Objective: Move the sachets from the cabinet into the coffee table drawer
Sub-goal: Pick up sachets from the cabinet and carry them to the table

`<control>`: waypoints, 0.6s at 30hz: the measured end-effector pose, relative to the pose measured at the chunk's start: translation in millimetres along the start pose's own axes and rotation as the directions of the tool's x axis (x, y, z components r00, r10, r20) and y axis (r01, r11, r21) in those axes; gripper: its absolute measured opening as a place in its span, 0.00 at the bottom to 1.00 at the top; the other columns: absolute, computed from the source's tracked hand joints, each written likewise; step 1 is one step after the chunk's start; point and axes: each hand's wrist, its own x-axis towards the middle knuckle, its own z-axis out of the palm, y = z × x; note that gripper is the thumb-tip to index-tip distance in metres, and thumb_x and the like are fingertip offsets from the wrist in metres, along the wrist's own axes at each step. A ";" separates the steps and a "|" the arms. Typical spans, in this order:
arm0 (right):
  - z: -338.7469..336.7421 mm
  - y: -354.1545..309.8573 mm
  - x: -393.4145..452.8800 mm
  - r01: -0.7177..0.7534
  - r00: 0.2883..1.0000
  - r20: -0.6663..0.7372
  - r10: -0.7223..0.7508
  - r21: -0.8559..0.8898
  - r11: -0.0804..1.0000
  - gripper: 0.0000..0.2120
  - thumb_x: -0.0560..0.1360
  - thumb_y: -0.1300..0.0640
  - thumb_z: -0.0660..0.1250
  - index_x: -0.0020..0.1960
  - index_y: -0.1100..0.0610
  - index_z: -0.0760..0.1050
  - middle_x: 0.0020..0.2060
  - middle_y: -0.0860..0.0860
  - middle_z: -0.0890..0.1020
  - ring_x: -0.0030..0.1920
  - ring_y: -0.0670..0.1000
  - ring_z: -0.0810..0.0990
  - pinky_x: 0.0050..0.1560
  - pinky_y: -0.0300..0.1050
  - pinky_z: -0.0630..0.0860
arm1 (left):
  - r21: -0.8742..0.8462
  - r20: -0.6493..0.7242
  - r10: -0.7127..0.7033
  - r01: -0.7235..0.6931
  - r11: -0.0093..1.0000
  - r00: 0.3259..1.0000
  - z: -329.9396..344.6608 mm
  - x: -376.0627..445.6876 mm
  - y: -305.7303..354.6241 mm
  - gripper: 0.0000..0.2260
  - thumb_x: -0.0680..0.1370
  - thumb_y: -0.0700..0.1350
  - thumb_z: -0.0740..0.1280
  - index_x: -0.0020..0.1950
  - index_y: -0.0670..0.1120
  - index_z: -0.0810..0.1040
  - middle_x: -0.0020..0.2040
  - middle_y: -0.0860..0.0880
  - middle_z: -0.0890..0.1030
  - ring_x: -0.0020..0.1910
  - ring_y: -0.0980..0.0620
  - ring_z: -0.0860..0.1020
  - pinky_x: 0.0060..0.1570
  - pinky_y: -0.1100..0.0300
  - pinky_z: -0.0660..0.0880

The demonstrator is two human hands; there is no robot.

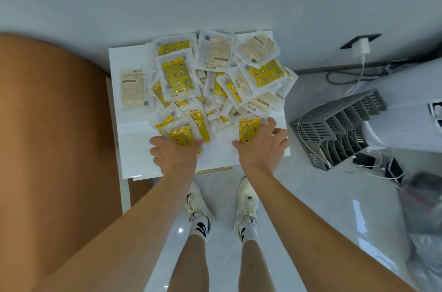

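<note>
1. Sachets [205,81] heaped in a loose pile across a white cabinet top [130,143], seen from straight above; yellow patterned fronts mixed with pale printed backs.
2. Left hand [175,155] at the near edge of the pile, fingers curled round a few yellow sachets [183,133], gripping them against the palm.
3. Right hand [259,145] at the pile's near right corner, thumb and fingers closed on a single yellow sachet [248,131]; fingers spread over its far edge.
4. One pale sachet [134,88] lying flat and apart, left of the pile.
5. Brown rounded surface [47,136] left of the cabinet top; what it belongs to cannot be told.
6. Grey slotted rack [334,129] on the floor right of the cabinet top, with white cables trailing over it and a wall charger [361,46] plugged in behind.
7. White shoes [198,208] on a glossy pale floor just below the cabinet's near edge.
8. No coffee table or drawer in view.
9. Progress, as a judgement: early or mid-task. Dozens of sachets left on the cabinet; only two handfuls gathered, none yet carried off. Many more trips likely needed.
</note>
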 end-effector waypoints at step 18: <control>-41.7 -11.3 -53.4 0.151 0.944 0.186 -0.273 0.492 0.857 0.10 0.77 0.62 0.69 0.52 0.54 0.68 0.41 0.50 0.79 0.39 0.49 0.79 0.35 0.46 0.73 | -0.517 0.128 0.256 -0.156 0.842 0.958 -65.0 -40.8 -32.9 0.16 0.75 0.37 0.70 0.61 0.51 0.79 0.52 0.52 0.84 0.52 0.51 0.83 0.51 0.53 0.80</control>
